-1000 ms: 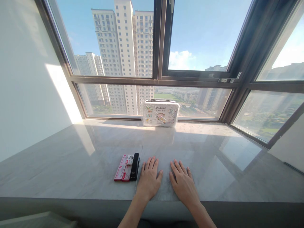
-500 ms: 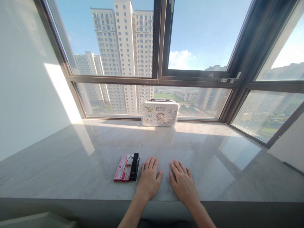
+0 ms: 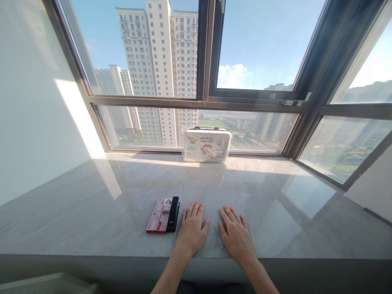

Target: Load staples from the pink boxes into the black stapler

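My left hand (image 3: 192, 228) lies palm down on the grey marble sill (image 3: 122, 220), fingers stretched out and holding nothing. To its right, a short gap away, my right hand (image 3: 235, 230) rests flat in the same manner, also with nothing in it. Just left of my left hand is a black stapler (image 3: 173, 214), lying lengthwise away from me. Against the stapler's left side sit several small red and white boxes (image 3: 157, 220), packed together; one at the back carries a picture of a stapler.
A white case with cartoon prints (image 3: 207, 146), wrapped in clear plastic, stands upright at the back against the window. Dark window frames (image 3: 196, 104) border the sill behind and at right. A white wall (image 3: 36, 114) rises on the left. The sill's front edge (image 3: 92, 256) runs below my wrists.
Both hands, the stapler and the boxes keep their places. Only a very slight shift of the camera shows.
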